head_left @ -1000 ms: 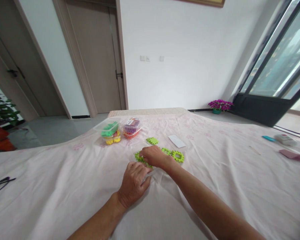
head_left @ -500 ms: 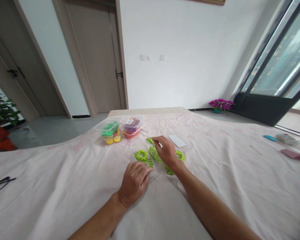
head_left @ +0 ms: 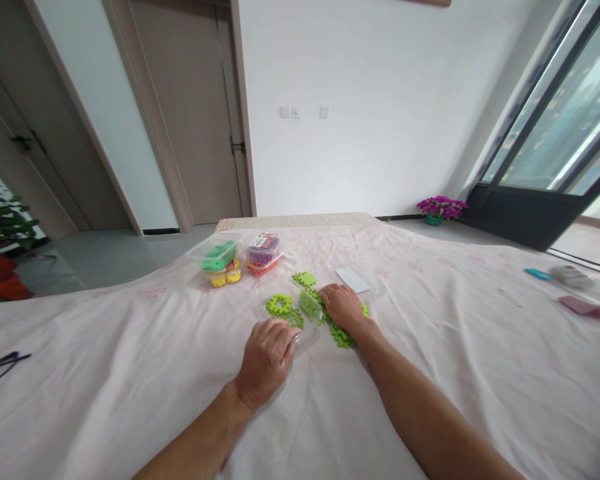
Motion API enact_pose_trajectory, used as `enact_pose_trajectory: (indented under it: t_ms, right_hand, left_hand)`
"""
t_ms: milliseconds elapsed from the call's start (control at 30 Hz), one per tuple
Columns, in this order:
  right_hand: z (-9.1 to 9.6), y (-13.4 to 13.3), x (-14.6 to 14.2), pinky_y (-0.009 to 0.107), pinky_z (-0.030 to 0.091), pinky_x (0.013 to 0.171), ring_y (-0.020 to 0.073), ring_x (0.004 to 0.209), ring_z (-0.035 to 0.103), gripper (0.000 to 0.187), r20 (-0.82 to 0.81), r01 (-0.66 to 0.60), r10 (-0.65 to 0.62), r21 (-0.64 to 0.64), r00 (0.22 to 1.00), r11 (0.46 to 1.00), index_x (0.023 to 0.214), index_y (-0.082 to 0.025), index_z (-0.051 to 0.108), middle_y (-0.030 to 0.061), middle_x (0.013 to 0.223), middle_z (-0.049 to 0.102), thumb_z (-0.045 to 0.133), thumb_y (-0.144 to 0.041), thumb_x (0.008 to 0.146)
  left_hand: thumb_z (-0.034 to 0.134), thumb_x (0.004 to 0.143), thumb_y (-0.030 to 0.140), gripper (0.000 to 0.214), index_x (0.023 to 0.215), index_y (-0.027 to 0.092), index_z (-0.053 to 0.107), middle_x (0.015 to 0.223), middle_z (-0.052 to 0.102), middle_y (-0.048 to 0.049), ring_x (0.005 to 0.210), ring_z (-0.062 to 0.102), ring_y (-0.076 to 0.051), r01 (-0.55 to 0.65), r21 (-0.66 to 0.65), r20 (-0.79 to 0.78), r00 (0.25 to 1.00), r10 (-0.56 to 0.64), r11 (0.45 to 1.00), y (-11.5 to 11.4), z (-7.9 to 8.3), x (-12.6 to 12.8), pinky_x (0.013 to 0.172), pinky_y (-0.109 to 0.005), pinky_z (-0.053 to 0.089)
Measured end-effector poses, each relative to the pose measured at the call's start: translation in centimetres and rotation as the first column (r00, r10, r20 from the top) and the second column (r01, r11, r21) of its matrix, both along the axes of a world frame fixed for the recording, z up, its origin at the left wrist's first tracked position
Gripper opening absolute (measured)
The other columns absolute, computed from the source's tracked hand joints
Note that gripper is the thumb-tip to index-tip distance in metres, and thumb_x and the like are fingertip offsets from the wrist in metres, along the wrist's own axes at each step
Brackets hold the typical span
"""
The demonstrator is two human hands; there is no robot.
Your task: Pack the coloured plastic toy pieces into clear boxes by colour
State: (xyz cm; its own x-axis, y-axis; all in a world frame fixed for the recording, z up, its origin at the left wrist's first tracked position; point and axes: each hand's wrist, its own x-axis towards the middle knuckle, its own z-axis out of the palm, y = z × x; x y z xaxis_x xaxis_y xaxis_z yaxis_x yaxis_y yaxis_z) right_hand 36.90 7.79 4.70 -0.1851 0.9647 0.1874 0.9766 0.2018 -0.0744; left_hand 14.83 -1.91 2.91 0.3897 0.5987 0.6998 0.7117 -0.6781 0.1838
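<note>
My left hand (head_left: 269, 353) is closed on the near rim of a clear plastic tub (head_left: 307, 339). Inside or behind the clear plastic show lime-green toothed puzzle pieces (head_left: 279, 305). My right hand (head_left: 344, 307) lies over more green pieces, its fingers curled down and together; what is under the fingertips is hidden. Just beyond it, a solid green piece (head_left: 306, 279) lies flat on the cloth, and another green piece (head_left: 341, 335) shows below the right wrist. A white card (head_left: 353, 280) rests past the right hand.
Clear boxes with green and yellow pieces (head_left: 220, 263) and with purple and orange pieces (head_left: 263, 253) stand at the back left. Black glasses (head_left: 3, 367) lie far left. At the right are a blue item (head_left: 539, 274), a wrapped pack (head_left: 571, 277) and a pink cloth (head_left: 585, 308).
My right hand has drawn back toward me and right, off the solid green piece, which now shows fully. My left hand has shifted slightly left, and the tub's near rim now shows.
</note>
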Motion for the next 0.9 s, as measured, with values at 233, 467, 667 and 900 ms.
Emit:
enact_pose_trajectory:
  t_ms: [233, 467, 667, 900]
  right_hand:
    - [-0.06, 0.2, 0.01, 0.03, 0.036, 0.092, 0.0196, 0.102, 0.058, 0.047, -0.002, -0.01, 0.01, 0.023, 1.0, 1.0, 0.091, -0.019, 0.071, 0.0108, 0.1, 0.067, 0.03, -0.04, 0.101]
    - [-0.18, 0.09, 0.0, 0.031, 0.039, 0.087, 0.0219, 0.1, 0.058, 0.047, 0.006, 0.046, -0.047, 0.054, 0.999, 0.997, 0.099, -0.019, 0.071, 0.0126, 0.1, 0.066, 0.032, -0.044, 0.1]
    - [-0.69, 0.23, 0.46, 0.03, 0.039, 0.081, 0.0214, 0.099, 0.06, 0.043, -0.022, 0.091, -0.09, 0.051, 0.996, 0.995, 0.104, -0.022, 0.07, 0.011, 0.101, 0.066, 0.033, -0.044, 0.099]
    - [-0.79, 0.49, 0.7, 0.029, 0.038, 0.08, 0.0211, 0.098, 0.061, 0.044, -0.053, 0.101, -0.099, 0.031, 0.994, 0.994, 0.099, -0.021, 0.07, 0.0114, 0.102, 0.067, 0.031, -0.042, 0.1]
  left_hand:
    - [0.056, 0.085, 0.01, 0.022, 0.104, 0.021, 0.062, 0.095, 0.068, -0.005, 0.099, 0.06, -0.023, 0.005, -0.027, -0.006, 1.0, -0.005, 1.0, -0.03, -0.19, -0.07, 0.083, -0.04, 0.049]
    - [0.054, 0.084, 0.007, 0.024, 0.103, 0.02, 0.061, 0.093, 0.066, -0.005, 0.097, 0.06, -0.022, 0.052, -0.015, 0.015, 0.999, -0.052, 0.999, 0.21, -0.18, 0.03, 0.089, -0.04, 0.052]
    - [0.054, 0.084, 0.007, 0.025, 0.104, 0.02, 0.06, 0.094, 0.065, -0.0054, 0.097, 0.059, -0.022, 0.05, -0.031, 0.008, 0.999, -0.05, 0.998, 0.17, -0.29, -0.09, 0.09, -0.041, 0.053]
    - [0.054, 0.082, 0.005, 0.027, 0.105, 0.02, 0.06, 0.095, 0.065, -0.0051, 0.098, 0.058, -0.022, 0.059, -0.048, 0.009, 0.998, -0.059, 0.997, 0.25, -0.36, -0.11, 0.091, -0.041, 0.053]
